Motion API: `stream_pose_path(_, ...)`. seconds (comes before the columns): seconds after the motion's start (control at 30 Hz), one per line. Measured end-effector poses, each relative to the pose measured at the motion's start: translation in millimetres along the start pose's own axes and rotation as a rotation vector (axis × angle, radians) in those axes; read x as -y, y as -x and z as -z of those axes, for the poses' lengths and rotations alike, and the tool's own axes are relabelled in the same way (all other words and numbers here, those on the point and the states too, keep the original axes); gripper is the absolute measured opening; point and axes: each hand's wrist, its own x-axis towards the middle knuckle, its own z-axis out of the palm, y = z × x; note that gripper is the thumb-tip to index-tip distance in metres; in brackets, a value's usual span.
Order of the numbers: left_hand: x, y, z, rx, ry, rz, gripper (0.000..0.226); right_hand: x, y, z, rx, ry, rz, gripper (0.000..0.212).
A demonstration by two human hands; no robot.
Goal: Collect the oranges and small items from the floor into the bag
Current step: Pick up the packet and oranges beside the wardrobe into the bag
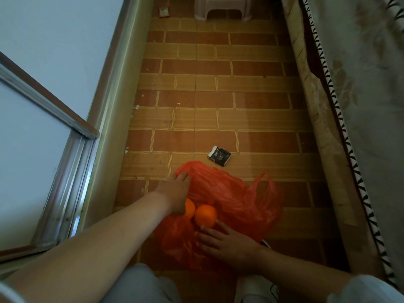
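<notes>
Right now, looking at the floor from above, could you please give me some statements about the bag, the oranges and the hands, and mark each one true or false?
1. Two oranges lie beside each other on the orange plastic bag. True.
2. The small black packet is inside the bag. False: it lies on the tiled floor beyond the bag.
3. The left hand rests on the bag's far left part. True.
4. The right hand grips the plastic stool. False: its fingers lie by the nearer orange; the stool stands far off.
</notes>
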Motion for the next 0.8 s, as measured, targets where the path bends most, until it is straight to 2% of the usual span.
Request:
stream_pose_path(0.1,3,-1,-3,0.0,0.025,-0.006,0.111,2,-3,9,-0.104,0.082,0.04,0.049)
stream_pose_path(0.23,7,-1,-8,-0.012,0.047,0.02,0.095,-6,-13,46,-0.333,0.022,0.007,0.035)
stream_pose_path(0.3,6,2,-9,-0.033,0.039,0.065,0.083,-28,-21,71,-0.472,0.002,-0.131,0.038)
stream_pose_path(0.37,3,6,-7,-0.054,0.002,0.113,0.072,-59,-27,92,-0.539,-0.024,-0.331,0.044)
stream_pose_path(0.43,-1,11,-5,-0.07,-0.076,0.138,0.069,-86,-30,103,-0.446,-0.026,-0.436,0.05)
stream_pose_path(0.6,5,12,-14,-0.039,-0.181,0.139,0.089,-115,-27,77,0.154,-0.084,-0.362,0.065)
stream_pose_path(0.63,7,12,-15,-0.024,-0.18,0.128,0.096,-118,-22,71,0.195,-0.106,-0.401,0.065)
stream_pose_path(0.73,12,12,-18,0.022,-0.205,0.078,0.118,-131,-6,62,0.181,-0.189,-0.546,0.066)
stream_pose_path(0.8,13,13,-17,0.031,-0.209,0.056,0.127,-135,1,56,0.169,-0.248,-0.564,0.066)
